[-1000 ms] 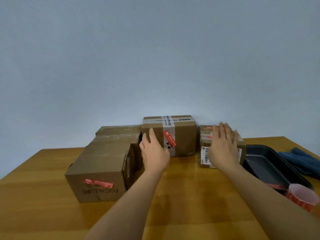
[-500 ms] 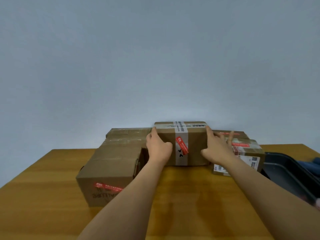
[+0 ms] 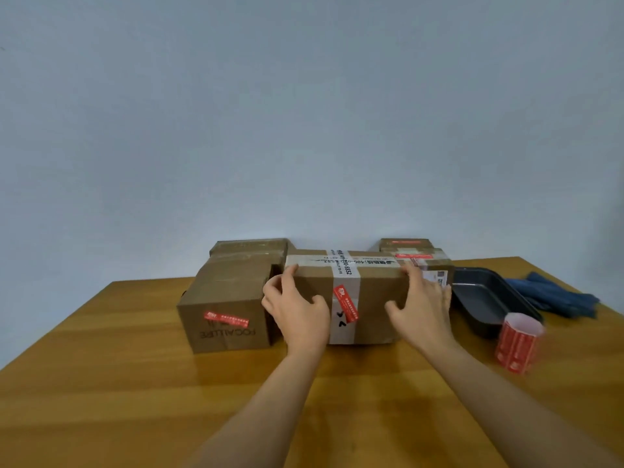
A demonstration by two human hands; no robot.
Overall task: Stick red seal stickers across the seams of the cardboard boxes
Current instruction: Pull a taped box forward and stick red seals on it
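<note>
I see my left hand (image 3: 297, 312) and my right hand (image 3: 420, 310) clamped on the two ends of the middle box (image 3: 344, 292), fingers curled over its top edges and thumbs on the front face; the box stands on the table (image 3: 101, 383), just beside the big box on the left (image 3: 224, 315). The middle box carries one red seal sticker (image 3: 345, 304), placed slanted on the white tape band of its front face. The big box on the left has also a red sticker (image 3: 225, 319) on its front. Behind the right hand, the small boxes (image 3: 420, 258) show red stickers on their tops. So I judge that most boxes have at least one seal; if other seams, like the top of the middle box or the box at the back left (image 3: 248, 248), need more, I cannot tell from here. The roll of stickers (image 3: 518, 342) stands at the right, near a dark tray (image 3: 486, 295), so more seals are ready if needed. A blue cloth (image 3: 557, 295) lies behind the tray. The surface is a wooden table, yellow-brown and a little shiny, and behind it there is only a plain pale blue-grey wall (image 3: 304, 113).
</note>
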